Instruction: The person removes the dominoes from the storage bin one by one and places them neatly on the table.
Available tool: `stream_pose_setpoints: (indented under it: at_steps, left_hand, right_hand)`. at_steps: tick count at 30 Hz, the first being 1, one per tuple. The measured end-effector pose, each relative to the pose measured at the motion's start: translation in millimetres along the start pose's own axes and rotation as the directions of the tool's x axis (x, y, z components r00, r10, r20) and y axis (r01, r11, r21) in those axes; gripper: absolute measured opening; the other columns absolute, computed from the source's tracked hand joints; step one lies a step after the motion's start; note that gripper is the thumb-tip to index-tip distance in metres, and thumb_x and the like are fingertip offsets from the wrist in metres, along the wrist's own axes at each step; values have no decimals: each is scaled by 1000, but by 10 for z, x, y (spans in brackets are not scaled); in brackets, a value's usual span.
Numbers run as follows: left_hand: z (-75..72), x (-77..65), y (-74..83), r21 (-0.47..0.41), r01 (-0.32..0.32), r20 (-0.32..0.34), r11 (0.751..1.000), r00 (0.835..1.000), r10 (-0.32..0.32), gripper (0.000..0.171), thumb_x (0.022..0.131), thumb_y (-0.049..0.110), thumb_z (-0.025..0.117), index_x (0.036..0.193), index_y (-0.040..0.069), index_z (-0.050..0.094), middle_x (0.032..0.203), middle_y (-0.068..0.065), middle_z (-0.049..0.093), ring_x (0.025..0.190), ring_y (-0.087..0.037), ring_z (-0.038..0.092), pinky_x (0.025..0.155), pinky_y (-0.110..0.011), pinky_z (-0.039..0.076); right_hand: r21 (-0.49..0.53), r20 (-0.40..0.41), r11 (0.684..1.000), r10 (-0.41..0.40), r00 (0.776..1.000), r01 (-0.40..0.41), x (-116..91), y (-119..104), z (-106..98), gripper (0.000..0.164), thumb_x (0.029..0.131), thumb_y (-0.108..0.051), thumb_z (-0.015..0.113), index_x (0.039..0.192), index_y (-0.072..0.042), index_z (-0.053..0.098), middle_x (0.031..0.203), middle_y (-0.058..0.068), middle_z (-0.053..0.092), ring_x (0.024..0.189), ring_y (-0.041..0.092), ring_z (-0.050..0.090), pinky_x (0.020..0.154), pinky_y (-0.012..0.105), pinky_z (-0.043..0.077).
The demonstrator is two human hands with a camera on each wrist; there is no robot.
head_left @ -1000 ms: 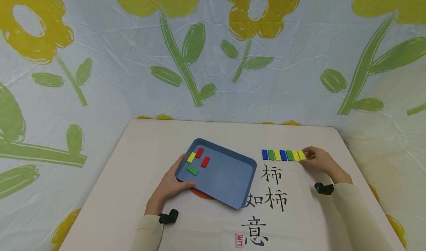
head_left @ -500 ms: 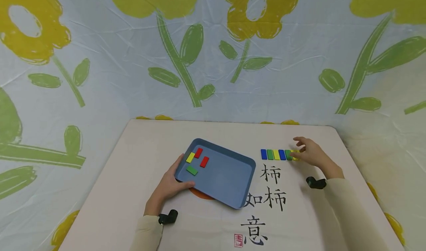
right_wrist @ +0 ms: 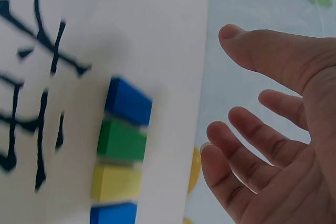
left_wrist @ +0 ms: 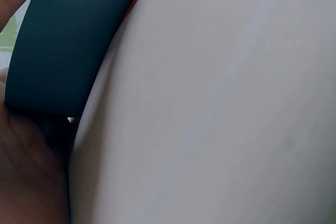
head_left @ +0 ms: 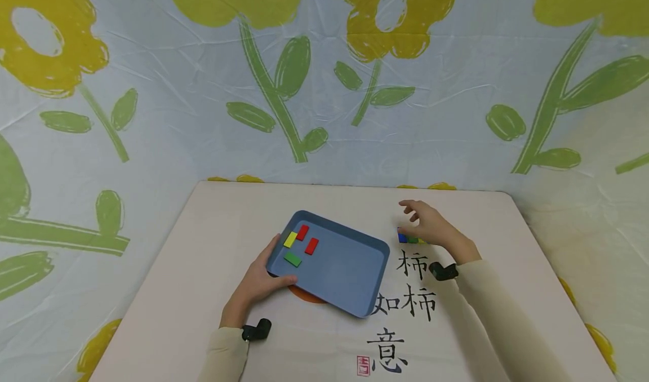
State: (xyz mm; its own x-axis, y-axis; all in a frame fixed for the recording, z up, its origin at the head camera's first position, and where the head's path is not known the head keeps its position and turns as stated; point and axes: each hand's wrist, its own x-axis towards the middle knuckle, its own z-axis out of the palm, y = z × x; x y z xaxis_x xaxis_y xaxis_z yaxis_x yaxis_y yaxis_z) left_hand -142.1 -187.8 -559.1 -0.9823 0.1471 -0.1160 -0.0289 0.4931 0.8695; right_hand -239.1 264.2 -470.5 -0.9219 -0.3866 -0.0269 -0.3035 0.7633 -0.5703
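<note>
My left hand (head_left: 256, 280) grips the left end of a blue-grey tray (head_left: 345, 269), thumb at its near rim. The left wrist view shows the dark tray wall (left_wrist: 58, 40) close against the palm. On the tray's left side lie two red blocks (head_left: 311, 246), a yellow block (head_left: 290, 239) and a green block (head_left: 292, 259). My right hand (head_left: 431, 224) hovers over a row of coloured blocks, holding nothing, its fingers loosely bent and apart. Beside it in the right wrist view are a blue block (right_wrist: 128, 100), a green block (right_wrist: 123, 140) and a yellow block (right_wrist: 116, 182); the hand hides part of the row from the head.
Black brush characters (head_left: 387, 351) and a red seal mark (head_left: 363, 365) are printed on the pale table cover (head_left: 167, 292). A flower-patterned cloth (head_left: 203, 145) rises behind the table's far edge.
From the right end of the block row, my right hand has lifted away and moved left to above its left end. The left hand and tray stay where they were.
</note>
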Motion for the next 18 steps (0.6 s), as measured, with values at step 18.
stream_pose_setpoints:
  at_steps: [18]
  left_hand:
    - [4,1,5,-6,4,-4,1000,1000,-4,113,75,45,91,163,42,20,170,-2,26,155,-34,28,119,-65,31]
  right_hand:
    - [47,110,985,-173,979,169,344,-794,578,70,90,-22,81,148,0,50,131,22,61,108,32,66,88,47,58]
